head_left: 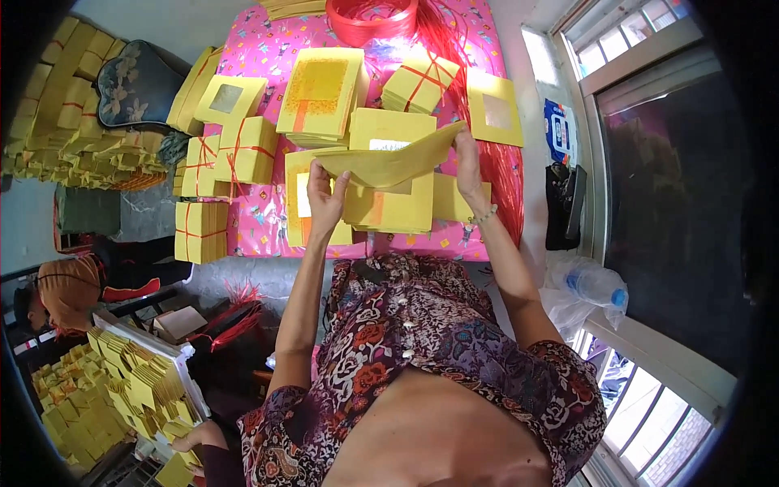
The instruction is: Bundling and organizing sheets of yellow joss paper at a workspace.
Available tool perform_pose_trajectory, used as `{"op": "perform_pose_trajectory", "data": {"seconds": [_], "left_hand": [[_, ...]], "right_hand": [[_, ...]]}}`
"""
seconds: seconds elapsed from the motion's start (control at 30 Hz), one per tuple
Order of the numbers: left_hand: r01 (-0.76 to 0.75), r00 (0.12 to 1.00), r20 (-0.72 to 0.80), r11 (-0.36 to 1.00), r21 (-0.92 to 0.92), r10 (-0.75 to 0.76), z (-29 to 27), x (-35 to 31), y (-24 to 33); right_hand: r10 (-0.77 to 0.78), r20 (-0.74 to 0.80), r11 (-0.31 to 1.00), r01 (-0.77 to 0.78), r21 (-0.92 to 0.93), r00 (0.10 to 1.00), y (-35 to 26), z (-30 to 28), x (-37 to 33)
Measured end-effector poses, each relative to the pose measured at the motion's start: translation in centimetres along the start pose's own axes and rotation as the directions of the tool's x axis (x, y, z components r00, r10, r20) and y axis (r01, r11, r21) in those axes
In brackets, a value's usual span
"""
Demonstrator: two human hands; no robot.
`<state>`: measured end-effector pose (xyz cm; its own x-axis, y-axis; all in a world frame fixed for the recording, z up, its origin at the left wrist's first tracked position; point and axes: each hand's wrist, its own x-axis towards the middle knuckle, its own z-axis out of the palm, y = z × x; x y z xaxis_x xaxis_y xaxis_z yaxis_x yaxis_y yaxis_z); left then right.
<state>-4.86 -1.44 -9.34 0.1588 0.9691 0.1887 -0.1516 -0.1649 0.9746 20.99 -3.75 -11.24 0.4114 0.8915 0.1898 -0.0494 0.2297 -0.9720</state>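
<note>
My left hand [327,199] and my right hand [469,169] each pinch an end of a yellow paper sheet [398,165], possibly a thin sheaf. It sags in the middle between them, raised over stacks of yellow paper [414,213] on the pink table. Left of the sheet, partly behind my left hand, lies another yellow stack [297,166] with a pale patch. Just beyond stands a thick yellow stack [320,81] with an orange printed square on top. A flat yellow sheet [495,109] with a silvery square lies beyond my right hand.
Yellow bundles tied with red strands [246,154] line the table's left side. A red coil of plastic strip [372,28] sits at the far end; loose red strands [507,195] run down the right. At lower left, another person's hand [203,437] touches yellow papers. A window [665,178] stands right.
</note>
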Motion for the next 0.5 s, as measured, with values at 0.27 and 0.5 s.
{"op": "perform_pose_trajectory", "data": {"seconds": [0.27,0.5], "left_hand": [[0.281,0.952,0.158,0.951,-0.126,-0.260,1.5,1.3,4.9],[0.411,0.856,0.428,0.885,-0.221,-0.290,5.4,0.9,6.6]], "right_hand": [[0.125,0.028,0.990,-0.126,0.065,0.992,-4.5,3.2,1.0],[0.479,0.409,0.838,-0.544,0.050,0.776,-7.6,5.5,-2.8]]}}
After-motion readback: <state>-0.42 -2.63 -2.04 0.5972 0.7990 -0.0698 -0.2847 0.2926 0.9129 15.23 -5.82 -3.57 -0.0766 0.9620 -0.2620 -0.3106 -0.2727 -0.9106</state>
